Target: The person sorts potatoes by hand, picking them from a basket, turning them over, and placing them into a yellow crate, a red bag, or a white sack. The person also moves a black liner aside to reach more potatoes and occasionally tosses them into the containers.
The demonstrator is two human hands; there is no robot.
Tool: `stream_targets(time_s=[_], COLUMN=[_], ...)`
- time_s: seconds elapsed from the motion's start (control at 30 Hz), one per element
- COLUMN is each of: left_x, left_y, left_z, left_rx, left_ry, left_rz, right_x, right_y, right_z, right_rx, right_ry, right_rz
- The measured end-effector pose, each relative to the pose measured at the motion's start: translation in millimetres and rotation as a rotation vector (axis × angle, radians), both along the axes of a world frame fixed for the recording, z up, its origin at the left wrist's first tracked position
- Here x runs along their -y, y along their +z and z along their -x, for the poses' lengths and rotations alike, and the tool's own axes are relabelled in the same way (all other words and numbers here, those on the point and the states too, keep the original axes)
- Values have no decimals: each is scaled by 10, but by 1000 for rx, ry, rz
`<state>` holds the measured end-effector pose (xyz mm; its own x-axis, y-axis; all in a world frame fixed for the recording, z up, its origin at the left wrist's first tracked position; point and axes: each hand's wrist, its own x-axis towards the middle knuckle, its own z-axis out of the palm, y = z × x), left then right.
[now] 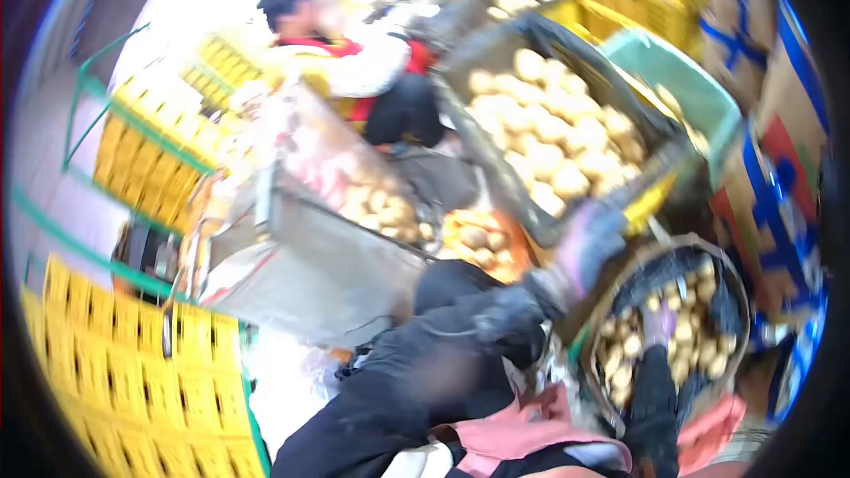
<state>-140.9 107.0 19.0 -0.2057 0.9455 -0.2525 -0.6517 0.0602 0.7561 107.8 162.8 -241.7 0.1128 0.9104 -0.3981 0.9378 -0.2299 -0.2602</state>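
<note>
My left hand [589, 248], in a pale purple and grey glove, is at the near corner of a large dark-lined bin [460, 111]. It is smeared by motion, so its fingers cannot be read. Round pale potatoes [567, 137] fill this bin. My right hand [659, 323], in a purple glove, reaches down into a round basket [742, 279] with a dark liner. Smaller potatoes [620, 350] lie around that hand. Its fingertips are blurred among them, and I cannot make out whether it grips one.
An orange container [515, 267] of potatoes stands between the bin and a grey-sided sorting table [328, 274]. A co-worker [372, 71] sits across. Yellow crates [133, 372] are stacked left; cardboard boxes [761, 195] with blue tape and a green tub [686, 71] stand right.
</note>
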Motion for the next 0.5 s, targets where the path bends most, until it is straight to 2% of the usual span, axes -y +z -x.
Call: stream_targets(time_s=[0.03,0.07,0.1,0.17,0.2,0.23,0.27,0.3,0.33,0.37,0.4,0.43,0.47,0.5], left_x=[2,-8,-28,-3,7,30,54,50,-15,-23,90,204,363,534], left_y=[-70,-58,-49,-154,-193,-251,-331,-412,-610,-832,-949,-1043,-1112,-1180], left_z=[-101,-69,-76,-108,-157,-207,-268,-281,-304,-367,-445,-549,-675,-785], left_rx=[-13,48,112,183,169,165,47,-78,-133,-181,-426,-670,-818,-962], left_ry=[-94,-122,-176,-308,-344,-349,-431,-505,-561,-612,-596,-560,-542,-527], left_rz=[-68,-68,-62,-110,-99,-127,-81,-40,20,82,-117,-313,-320,-315], right_x=[100,77,90,294,364,425,486,373,519,965,992,1011,1029,1058], right_y=[-182,-601,-606,-398,-367,-518,-455,-369,-439,818,746,601,455,438], right_z=[-144,-278,-319,-247,-255,-304,-365,-493,-538,-326,-422,-508,-595,-654], right_rx=[34,-86,-123,-16,-79,-74,-141,-333,-951,-968,-1012,-1292,-1575,-1704], right_ry=[-19,-9,32,95,85,91,72,32,-163,-459,-613,-529,-450,-499], right_rz=[-51,-135,-58,-92,-104,-246,-232,103,165,416,563,607,685,786])
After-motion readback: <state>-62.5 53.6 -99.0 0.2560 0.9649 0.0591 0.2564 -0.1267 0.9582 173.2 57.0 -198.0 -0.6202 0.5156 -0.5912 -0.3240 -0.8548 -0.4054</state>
